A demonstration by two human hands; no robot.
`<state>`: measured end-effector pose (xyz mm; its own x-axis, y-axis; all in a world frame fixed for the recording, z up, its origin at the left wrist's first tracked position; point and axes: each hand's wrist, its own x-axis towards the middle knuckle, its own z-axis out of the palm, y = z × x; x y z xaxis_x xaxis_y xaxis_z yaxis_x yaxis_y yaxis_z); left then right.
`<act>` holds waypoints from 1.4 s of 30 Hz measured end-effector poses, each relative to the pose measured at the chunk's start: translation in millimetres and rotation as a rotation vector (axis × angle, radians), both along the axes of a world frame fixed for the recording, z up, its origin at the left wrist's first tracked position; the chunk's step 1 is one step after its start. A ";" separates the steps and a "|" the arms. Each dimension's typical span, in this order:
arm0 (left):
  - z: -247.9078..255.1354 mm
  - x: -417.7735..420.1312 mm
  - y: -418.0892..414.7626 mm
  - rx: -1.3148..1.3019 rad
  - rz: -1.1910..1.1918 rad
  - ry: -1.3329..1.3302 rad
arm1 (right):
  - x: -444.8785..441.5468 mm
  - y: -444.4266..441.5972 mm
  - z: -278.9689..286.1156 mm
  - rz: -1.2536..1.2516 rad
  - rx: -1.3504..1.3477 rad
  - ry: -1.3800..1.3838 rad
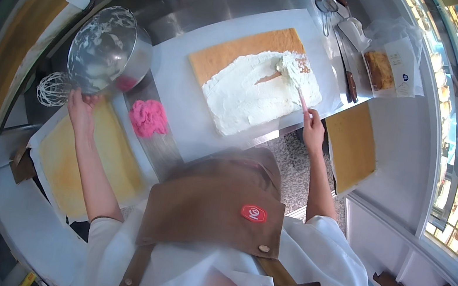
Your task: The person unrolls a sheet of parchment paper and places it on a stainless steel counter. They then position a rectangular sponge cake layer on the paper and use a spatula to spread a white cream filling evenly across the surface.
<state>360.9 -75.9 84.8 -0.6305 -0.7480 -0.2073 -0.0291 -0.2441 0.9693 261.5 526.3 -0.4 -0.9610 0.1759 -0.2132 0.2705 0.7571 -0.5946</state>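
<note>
My right hand [314, 130] grips the pink handle of a spatula [301, 95]. Its head, loaded with white cream, rests on the cream layer [248, 90] near the right side of a rectangular sponge cake sheet [243, 47]. Bare brown sponge shows along the far edge, and a short streak shows through the cream. The cake lies on white parchment paper [174, 90]. At the left, my left hand [82, 110] holds the near rim of a tilted steel mixing bowl [105, 49], smeared inside with cream. A wire whisk [54, 89] lies beside the bowl.
A crumpled pink cloth [148, 118] lies between bowl and parchment. Further sponge sheets stand at lower left [89, 157], far left [28, 28] and right [352, 146]. A long knife [348, 74], a small strainer [329, 7] and a bagged loaf [379, 70] lie along the right side.
</note>
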 end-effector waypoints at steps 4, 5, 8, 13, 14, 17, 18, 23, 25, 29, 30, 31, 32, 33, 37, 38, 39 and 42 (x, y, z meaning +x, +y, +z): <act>-10.8 11.8 16.1 0.145 0.013 -0.005 | 11.0 -21.9 0.9 0.105 -0.005 0.033; -19.4 15.4 25.8 0.162 0.016 -0.033 | 16.6 -26.2 5.5 0.154 0.007 0.057; -58.2 22.4 75.8 0.213 -0.076 -0.101 | 25.0 -16.7 8.5 0.299 0.033 0.083; -86.7 11.5 190.4 -0.081 -0.411 -0.409 | 9.8 20.9 35.4 0.476 0.131 0.235; -99.7 11.4 199.5 -0.133 -0.443 -0.473 | 5.1 25.4 37.1 0.494 0.131 0.267; -190.6 28.9 186.4 -0.279 -0.514 -0.556 | -13.0 30.6 32.0 0.514 0.146 0.261; -188.4 23.5 194.8 -0.392 -0.519 -0.594 | -18.3 37.6 22.4 0.493 0.178 0.264; -173.2 13.8 211.3 -0.660 -0.522 -0.637 | -48.4 65.6 6.6 0.387 0.243 0.249; -192.6 21.3 198.5 -0.630 -0.513 -0.662 | -60.7 75.9 3.3 0.371 0.237 0.239; -212.1 26.5 186.9 -0.601 -0.534 -0.720 | -78.0 107.8 -5.7 0.307 0.132 0.095; -214.5 26.5 185.9 -0.592 -0.537 -0.725 | -81.8 112.6 -2.2 0.288 0.139 0.045; -216.7 26.9 184.9 -0.583 -0.538 -0.730 | -86.6 117.0 0.8 0.294 0.136 0.047; -218.8 27.6 183.7 -0.574 -0.539 -0.735 | -91.4 121.4 3.3 0.301 0.133 0.049; -220.1 28.2 182.1 -0.558 -0.532 -0.737 | -96.5 127.0 4.6 0.309 0.131 0.053; -216.1 27.4 185.9 -0.521 -0.516 -0.762 | -122.3 148.8 10.2 0.400 0.253 0.165; -212.1 26.4 187.9 -0.518 -0.515 -0.773 | -125.7 153.6 10.8 0.404 0.245 0.234; -208.2 25.5 190.1 -0.554 -0.525 -0.778 | -129.7 155.2 10.9 0.412 0.185 0.255; -198.0 21.3 194.0 -0.625 -0.543 -0.803 | -142.5 153.4 10.4 0.509 0.002 0.338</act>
